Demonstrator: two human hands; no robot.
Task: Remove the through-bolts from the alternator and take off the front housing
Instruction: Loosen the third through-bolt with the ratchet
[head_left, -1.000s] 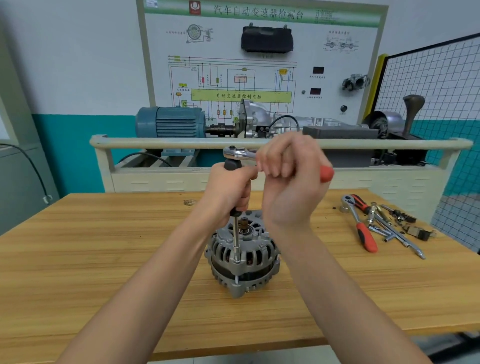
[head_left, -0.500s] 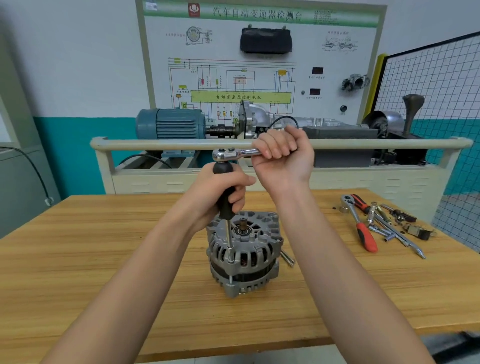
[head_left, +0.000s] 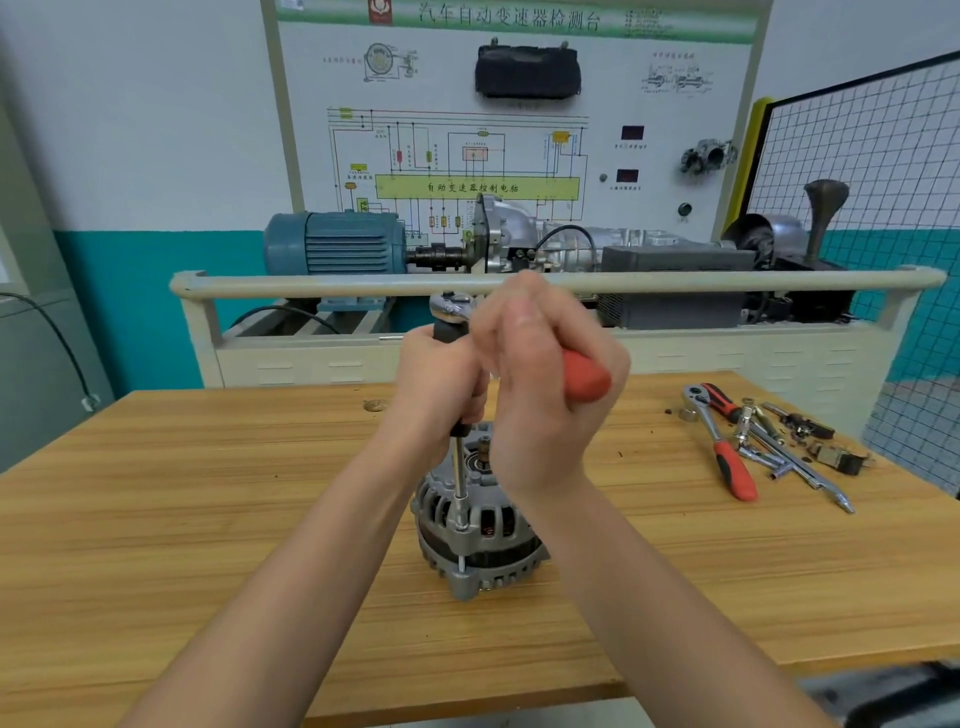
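Both hands work one ratchet (head_left: 452, 306) over the single alternator (head_left: 480, 535) at the bench's (head_left: 156, 519) near centre. The right hand (head_left: 545, 384), wrapped round the red handle, has swung back from half a second ago, suggesting another loosening stroke. The left hand (head_left: 441, 379) grips the extension (head_left: 460, 483). One spare ratchet (head_left: 719, 441) lies far right.

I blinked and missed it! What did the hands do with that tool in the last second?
The right hand swung the ratchet handle away from the person, then back toward them, so its red end shows again. The left hand kept gripping the upright extension bar, its socket on the through-bolt. The alternator stayed put on the wooden table.
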